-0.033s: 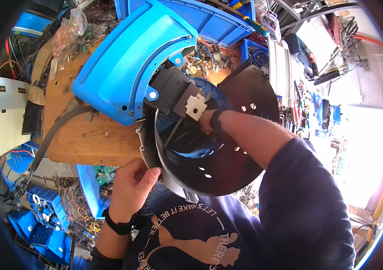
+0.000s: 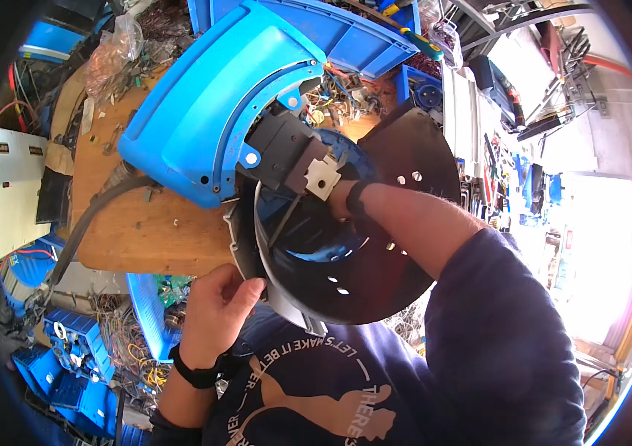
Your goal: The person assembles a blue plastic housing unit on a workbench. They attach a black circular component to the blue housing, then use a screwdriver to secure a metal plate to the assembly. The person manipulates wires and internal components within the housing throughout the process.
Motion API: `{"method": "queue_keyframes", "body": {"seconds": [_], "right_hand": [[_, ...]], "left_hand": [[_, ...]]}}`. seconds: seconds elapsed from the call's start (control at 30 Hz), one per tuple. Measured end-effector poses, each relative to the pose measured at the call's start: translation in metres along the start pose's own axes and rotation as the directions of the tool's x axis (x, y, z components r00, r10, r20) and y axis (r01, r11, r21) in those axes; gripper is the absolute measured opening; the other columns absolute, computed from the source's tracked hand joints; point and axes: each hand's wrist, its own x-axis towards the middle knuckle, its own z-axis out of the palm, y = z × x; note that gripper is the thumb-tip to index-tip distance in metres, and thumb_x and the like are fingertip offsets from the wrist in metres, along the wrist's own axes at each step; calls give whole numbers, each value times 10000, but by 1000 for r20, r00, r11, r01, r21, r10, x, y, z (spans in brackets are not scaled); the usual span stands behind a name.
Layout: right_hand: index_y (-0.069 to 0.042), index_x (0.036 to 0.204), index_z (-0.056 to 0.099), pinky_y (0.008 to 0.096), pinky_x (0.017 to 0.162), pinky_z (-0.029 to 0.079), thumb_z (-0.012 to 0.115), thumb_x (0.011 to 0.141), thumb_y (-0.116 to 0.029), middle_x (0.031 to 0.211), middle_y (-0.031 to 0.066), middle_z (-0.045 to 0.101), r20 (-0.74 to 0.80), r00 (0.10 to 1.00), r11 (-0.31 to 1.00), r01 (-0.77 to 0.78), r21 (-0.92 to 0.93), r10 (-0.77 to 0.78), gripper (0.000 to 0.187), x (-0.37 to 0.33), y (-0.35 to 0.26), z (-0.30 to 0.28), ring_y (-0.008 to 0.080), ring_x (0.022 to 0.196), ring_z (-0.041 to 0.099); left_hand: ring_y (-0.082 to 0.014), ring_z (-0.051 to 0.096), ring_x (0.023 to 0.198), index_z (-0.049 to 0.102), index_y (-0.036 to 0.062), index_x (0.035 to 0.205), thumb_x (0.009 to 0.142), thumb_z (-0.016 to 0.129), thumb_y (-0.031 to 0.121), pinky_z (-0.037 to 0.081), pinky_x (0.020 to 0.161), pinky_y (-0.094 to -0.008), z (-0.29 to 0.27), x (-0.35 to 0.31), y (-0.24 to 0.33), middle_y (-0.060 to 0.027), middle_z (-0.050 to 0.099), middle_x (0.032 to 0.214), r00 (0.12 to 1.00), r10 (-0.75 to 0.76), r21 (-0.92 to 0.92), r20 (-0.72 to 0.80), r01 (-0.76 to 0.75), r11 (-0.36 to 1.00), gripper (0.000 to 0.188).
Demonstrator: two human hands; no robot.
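Black housing (image 2: 375, 293), rim (image 2: 286, 305) in left grip (image 2: 215, 308), right grip (image 2: 344, 201) within, its hold unclear.

The pale bracket (image 2: 322, 177) partly hides your right hand (image 2: 341, 201); the fingertips of your left hand (image 2: 215, 308), thumb aside, are hidden. The upper edge crops the large blue crate (image 2: 323, 36).

Harsh white light fills a tall opening (image 2: 607, 245) on the right, beside a pale wall (image 2: 617, 149). Tools (image 2: 489, 160) line the right side. The wooden table (image 2: 152, 234) has a blue bin (image 2: 357, 46) at its far side. Near left, below table level, are blue crates (image 2: 100, 405) and tangled wires (image 2: 136, 343).
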Motion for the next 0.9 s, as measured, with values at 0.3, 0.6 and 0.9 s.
{"method": "queue_keyframes", "body": {"seconds": [0.3, 0.6, 0.9], "right_hand": [[-49, 941, 690, 382, 757, 531, 740, 727, -280, 967, 128, 696, -38, 999, 998, 32, -48, -33, 319, 18, 8, 18, 250, 877, 670], [-74, 1011, 704, 369, 848, 497, 806, 606, -265, 1030, 122, 686, 53, 997, 982, -64, 180, 55, 460, -17, -7, -9, 239, 964, 645], [-93, 970, 718, 366, 814, 504, 763, 626, -285, 1031, 106, 687, 250, 958, 989, 147, -13, -139, 396, 39, 18, 15, 229, 932, 651]], "left_hand": [[-77, 494, 514, 563, 4, 730, 886, 655, 338, 364, 479, -236, -1, -2, 5, -4, 536, 567, 999, -50, -19, -1, 50, 999, 380], [-61, 441, 517, 563, 17, 722, 880, 669, 313, 320, 477, -233, 2, -3, 0, 9, 522, 567, 999, -34, -48, -7, 34, 998, 352], [-90, 430, 515, 573, -2, 694, 854, 691, 272, 333, 481, -268, 5, 1, 0, -14, 514, 550, 999, 25, -28, -43, -26, 999, 339]]}}
